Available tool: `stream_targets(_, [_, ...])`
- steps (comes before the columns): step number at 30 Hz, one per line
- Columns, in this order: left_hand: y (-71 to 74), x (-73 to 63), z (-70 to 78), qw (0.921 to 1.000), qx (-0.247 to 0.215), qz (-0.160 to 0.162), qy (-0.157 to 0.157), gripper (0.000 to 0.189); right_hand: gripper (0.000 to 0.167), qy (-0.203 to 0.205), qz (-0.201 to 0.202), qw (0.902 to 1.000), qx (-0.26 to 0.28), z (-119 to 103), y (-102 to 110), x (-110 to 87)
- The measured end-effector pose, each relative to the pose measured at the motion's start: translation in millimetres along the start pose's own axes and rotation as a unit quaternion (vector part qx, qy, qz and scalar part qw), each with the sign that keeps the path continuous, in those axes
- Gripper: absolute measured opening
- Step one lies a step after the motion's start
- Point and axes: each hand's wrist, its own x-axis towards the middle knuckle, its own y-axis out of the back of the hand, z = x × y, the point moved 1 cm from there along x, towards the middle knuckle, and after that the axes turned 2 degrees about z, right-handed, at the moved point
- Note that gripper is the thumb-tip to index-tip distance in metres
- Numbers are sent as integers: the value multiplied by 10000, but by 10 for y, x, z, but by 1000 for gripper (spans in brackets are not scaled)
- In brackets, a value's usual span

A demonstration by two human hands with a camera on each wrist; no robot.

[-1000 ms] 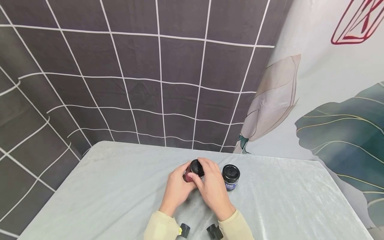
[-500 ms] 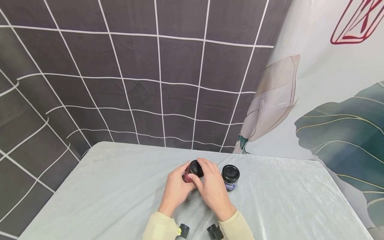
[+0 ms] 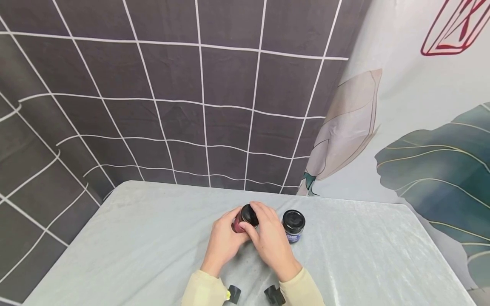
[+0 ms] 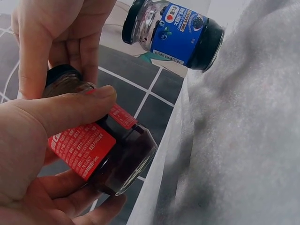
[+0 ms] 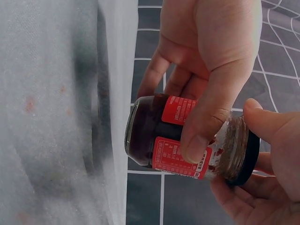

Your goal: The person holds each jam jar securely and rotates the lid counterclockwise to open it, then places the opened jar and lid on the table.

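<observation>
A glass jar with a red label [image 4: 89, 150], dark contents and a black lid [image 3: 249, 215] is held a little above the table, tilted slightly. Around its body my left hand [image 3: 225, 238] is wrapped, thumb across the label. The fingers of my right hand [image 3: 271, 238] grip the lid from above and the side; the right wrist view shows the thumb and fingers round the lid's edge [image 5: 248, 154]. Just right of my right hand, a second jar [image 3: 294, 226] with a blue label and black lid stands upright on the table.
A pale grey cloth covers the table [image 3: 363, 255]. Behind it hangs a dark cloth with a white grid [image 3: 172, 106]. A white curtain with leaf prints [image 3: 413, 178] hangs at the right.
Both hands keep their grip on the red-label jar, with hardly any visible movement. The whole view has shifted very slightly.
</observation>
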Motion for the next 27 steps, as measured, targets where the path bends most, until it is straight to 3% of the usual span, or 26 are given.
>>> stream_targets(27, [-7, 0, -16, 10000, 23, 21, -16, 53, 50, -10, -198, 9998, -44, -12, 0, -8])
